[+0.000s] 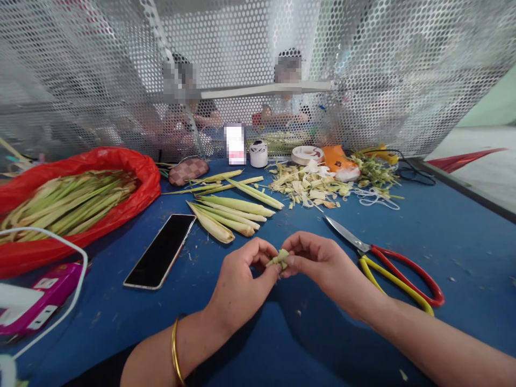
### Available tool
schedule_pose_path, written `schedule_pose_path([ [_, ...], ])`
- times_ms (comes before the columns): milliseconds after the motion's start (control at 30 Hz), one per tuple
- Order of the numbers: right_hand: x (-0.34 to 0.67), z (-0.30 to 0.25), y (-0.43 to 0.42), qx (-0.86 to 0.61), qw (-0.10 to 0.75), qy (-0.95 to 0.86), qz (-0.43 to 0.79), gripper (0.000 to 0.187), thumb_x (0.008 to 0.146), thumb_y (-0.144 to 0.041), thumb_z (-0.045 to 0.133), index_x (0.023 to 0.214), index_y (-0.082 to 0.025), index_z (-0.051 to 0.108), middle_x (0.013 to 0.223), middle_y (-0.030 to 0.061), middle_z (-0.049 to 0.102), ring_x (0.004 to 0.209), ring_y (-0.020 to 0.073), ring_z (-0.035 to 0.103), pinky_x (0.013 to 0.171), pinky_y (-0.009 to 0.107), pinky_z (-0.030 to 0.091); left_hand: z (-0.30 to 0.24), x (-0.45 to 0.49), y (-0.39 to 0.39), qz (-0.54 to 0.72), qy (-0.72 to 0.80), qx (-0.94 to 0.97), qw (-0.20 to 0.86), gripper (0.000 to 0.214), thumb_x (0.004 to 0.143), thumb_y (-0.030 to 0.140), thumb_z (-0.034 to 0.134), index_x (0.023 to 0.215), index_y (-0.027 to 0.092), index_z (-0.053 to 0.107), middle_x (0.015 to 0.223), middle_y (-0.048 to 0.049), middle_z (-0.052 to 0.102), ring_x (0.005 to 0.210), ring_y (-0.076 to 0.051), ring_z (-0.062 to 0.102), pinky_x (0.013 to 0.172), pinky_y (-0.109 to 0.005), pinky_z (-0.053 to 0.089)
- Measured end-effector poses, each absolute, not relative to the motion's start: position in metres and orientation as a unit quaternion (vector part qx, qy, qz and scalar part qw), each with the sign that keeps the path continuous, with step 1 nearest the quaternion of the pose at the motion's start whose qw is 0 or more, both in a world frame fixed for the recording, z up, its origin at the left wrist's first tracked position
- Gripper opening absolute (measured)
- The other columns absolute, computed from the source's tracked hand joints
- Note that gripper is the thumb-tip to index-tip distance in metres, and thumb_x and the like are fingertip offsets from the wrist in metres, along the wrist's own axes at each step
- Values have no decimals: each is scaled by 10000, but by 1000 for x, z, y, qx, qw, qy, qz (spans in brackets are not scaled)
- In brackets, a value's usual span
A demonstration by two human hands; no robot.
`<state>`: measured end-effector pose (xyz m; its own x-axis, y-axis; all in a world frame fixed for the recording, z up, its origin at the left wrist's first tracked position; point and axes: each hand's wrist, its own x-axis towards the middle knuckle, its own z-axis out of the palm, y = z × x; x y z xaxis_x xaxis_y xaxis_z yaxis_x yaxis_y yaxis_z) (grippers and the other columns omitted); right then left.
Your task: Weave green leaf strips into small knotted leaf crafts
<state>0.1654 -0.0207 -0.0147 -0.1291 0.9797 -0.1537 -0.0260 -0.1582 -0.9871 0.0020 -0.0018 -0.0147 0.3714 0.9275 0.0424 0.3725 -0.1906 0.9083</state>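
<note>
Both my hands meet over the middle of the blue table, pinching a small folded piece of pale green leaf (281, 258) between them. The fingers of my left hand (244, 277) close on its left side. From the right, the thumb and fingers of my right hand (318, 263) grip the same piece. Just beyond my hands lie several pale green pointed leaf bundles (234, 212), fanned out side by side. A pair of scissors (382, 260), with one red and one yellow handle, rests to the right of my right hand.
A black phone (161, 252) lies left; beyond it is a red bag (141, 161) of long leaves. A purple power strip (50, 298) with a white cable sits front left. Leaf scraps (306, 185), a thread spool (258, 155) and a tape roll (307, 155) stand before the perforated metal screen (242, 32).
</note>
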Motion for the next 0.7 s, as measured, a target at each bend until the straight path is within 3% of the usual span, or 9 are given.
schedule_pose_path([
  [333,162,-26,-22,-508,457,-505,527,155,792,-308,659,740,-198,562,647,-32,612,628,136,625,608,264,500,-13,5,-2,320,469,636,522,99,765,246,654,793,165,606,622,-2,671,561,-131,626,569,-228,497],
  [533,163,-25,-25,-499,467,-516,516,103,807,-257,638,883,-204,593,713,-30,615,611,118,614,584,245,500,-12,7,-1,325,455,558,613,147,721,249,691,776,158,589,585,2,658,551,-129,613,567,-241,517],
  [700,162,-25,-24,-487,464,-532,514,69,807,-247,620,794,-204,567,699,-40,582,585,104,595,568,236,492,-16,6,-1,328,447,538,635,160,719,246,701,779,153,586,572,10,648,541,-116,599,557,-230,513],
])
